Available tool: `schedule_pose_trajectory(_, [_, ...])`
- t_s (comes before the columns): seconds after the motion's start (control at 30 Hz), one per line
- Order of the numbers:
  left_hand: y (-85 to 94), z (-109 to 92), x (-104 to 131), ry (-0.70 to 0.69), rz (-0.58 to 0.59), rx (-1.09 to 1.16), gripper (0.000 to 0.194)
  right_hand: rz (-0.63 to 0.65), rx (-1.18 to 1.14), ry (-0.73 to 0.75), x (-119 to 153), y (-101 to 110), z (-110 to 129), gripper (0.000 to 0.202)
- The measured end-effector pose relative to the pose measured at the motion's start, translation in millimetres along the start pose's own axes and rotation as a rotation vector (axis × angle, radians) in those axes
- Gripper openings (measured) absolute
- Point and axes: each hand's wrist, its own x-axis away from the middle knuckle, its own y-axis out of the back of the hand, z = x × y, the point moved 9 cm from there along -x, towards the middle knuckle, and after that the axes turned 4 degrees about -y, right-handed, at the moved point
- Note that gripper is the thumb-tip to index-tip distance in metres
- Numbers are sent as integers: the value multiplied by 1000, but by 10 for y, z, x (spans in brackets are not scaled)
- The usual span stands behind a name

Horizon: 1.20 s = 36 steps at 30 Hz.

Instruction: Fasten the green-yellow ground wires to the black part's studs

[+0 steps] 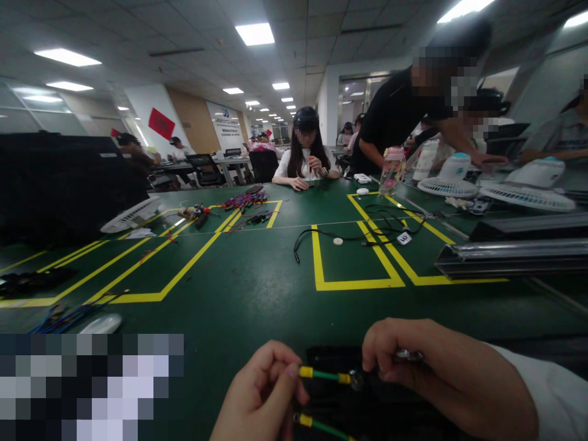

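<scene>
My left hand [264,389] is closed, its thumb and finger pinching the yellow-sleeved end of a short green wire [325,374]. The wire's other end, also yellow-sleeved, meets a small shiny metal piece [356,380]. Just right of that piece, my right hand [432,370] is closed with its fingertips pointing down. A small silvery metal part [408,354] shows within its curled fingers; its kind is unclear. Below my left fingers, a second green wire [324,427] with yellow ends runs out of the frame's bottom. A black object [331,355] lies beneath both hands, partly hidden.
Black metal profiles [505,257] lie at the right. A thin black cable [331,233] crosses yellow tape rectangles on the green table [239,263]. Blue wires [68,318] and a white oval object [101,324] lie left. Fans [450,177], a bottle [392,170] and co-workers are beyond.
</scene>
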Motion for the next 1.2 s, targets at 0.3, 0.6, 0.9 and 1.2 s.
schedule_pose_trajectory(0.3, [2,-19,14,21,-21,-8,28,-85,-24,8,19,84,27,10])
schedule_pose_trajectory(0.6, [-8,-15,15,18,-17,-11,33,-23,20,-12,6,21,-27,13])
schedule_pose_trajectory(0.9, [-5,5,15,26,-16,-19,35,54,-23,34,-18,-24,-13,18])
schedule_pose_trajectory(1.2, [7,12,5,-4,-27,-2,33,-82,-261,-19,-12,228,-66,9])
